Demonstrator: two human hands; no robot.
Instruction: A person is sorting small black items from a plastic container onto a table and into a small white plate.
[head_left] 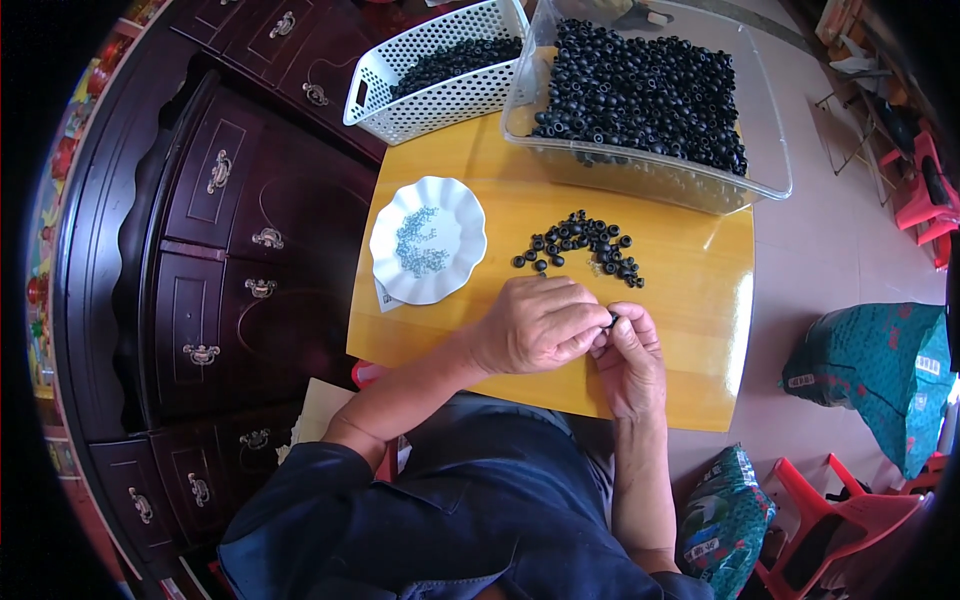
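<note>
Head view: over the yellow table (690, 385), the right hand (632, 360) pinches a small black ring-shaped piece (613, 320) between thumb and fingers, nearly closed and partly hiding it; the left hand (540, 325) is curled beside it, its grip obscured. The upper edge crops the clear bin (640, 180); printing on the teal bag (870, 350) is too small to make out.

Glossy wood, smooth plastic

Your worktop (700, 335) looks like varnished wood, shiny enough to mirror light; the small black pieces (583, 237) look like smooth plastic with a dull sheen. You have a clear, slick plastic bin (650, 182), a smooth perforated plastic basket (440, 113), a glossy plate (458, 262), a polished wood cabinet (325, 200) with metal handles (220, 172), and matt cloth in your shirt (400, 535).
</note>
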